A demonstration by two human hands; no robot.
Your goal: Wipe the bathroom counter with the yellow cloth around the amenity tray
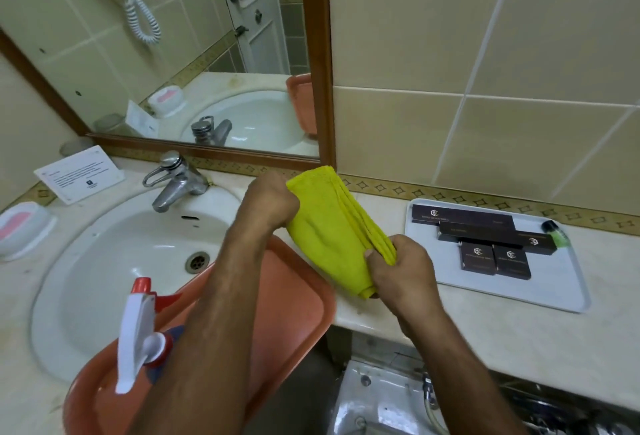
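A folded yellow cloth (329,226) hangs between both hands above the counter's front edge, right of the sink. My left hand (272,200) grips its far upper end in a closed fist. My right hand (401,270) pinches its near folded edge. The white amenity tray (568,289) lies on the beige counter (485,327) to the right, carrying dark boxes (485,237) and a small green bottle (557,235).
A white sink (114,261) with a chrome tap (176,180) fills the left. An orange tray (287,310) rests over the sink's near rim, holding a spray bottle (138,334). A soap dish (22,228) and a notice card (79,174) stand at the left; a mirror (173,53) behind.
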